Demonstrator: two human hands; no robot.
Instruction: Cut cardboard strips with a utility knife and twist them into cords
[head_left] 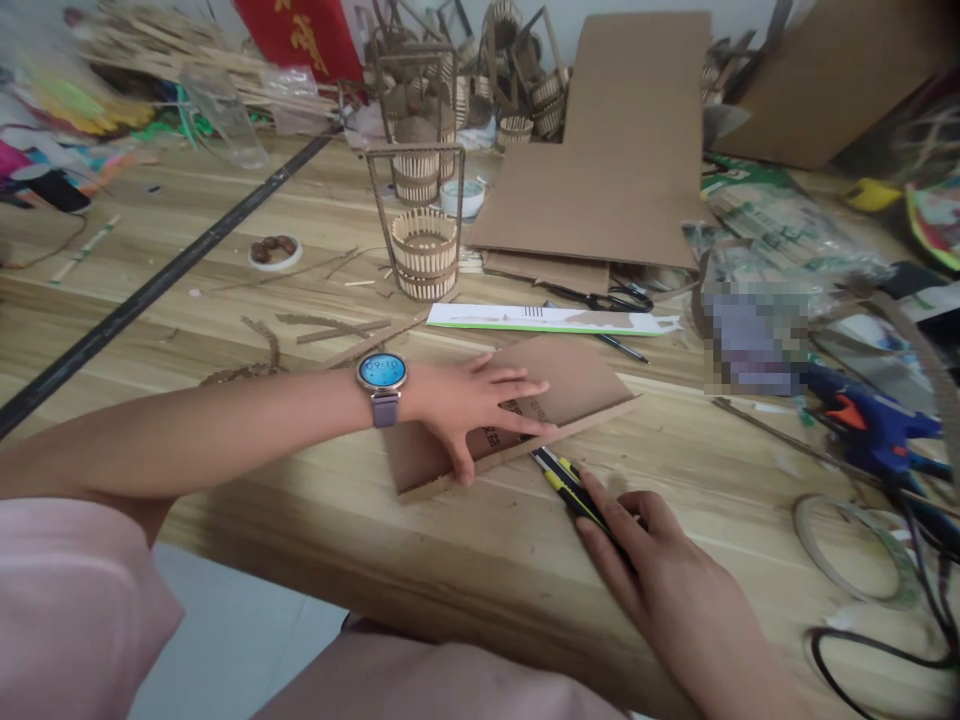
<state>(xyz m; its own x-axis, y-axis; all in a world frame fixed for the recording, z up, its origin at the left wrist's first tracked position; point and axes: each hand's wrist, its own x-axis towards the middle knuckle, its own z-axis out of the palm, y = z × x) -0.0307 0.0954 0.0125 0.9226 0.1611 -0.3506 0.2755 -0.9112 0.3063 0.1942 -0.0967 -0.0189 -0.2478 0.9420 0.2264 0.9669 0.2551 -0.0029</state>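
My left hand, with a watch on its wrist, presses down with spread fingers on a piece of brown cardboard that has dark printing on it. A narrow strip along the cardboard's near edge stands bent up. In my right hand is a black and yellow utility knife, its tip touching that near edge just right of my left fingers. Behind the cardboard lies a white and green strip, with a dark pen partly under it.
A small basket with a tall handle stands behind, near a dish of brown beads. Large cardboard sheets and scissors lie at the back. To the right are a blue glue gun, a tape roll and cables.
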